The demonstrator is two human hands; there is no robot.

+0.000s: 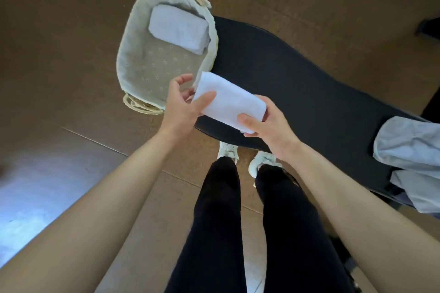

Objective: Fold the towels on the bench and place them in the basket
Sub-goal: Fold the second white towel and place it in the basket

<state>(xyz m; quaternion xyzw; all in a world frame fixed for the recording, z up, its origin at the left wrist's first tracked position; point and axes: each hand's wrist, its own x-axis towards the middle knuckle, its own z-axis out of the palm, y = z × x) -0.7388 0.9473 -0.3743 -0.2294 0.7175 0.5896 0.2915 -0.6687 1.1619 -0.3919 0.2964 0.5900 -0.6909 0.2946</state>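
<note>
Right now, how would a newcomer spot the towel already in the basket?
At the left end of the black bench sits a cloth-lined basket. The folded towel lies at its far end. Unlike the held towel in the left hand and right hand or the crumpled pile on the bench's right end, no hand touches it.

Rt edge cuts off towel pile [407,147]; left hand [183,106] fingers partly hidden behind folded towel [231,102].
</note>
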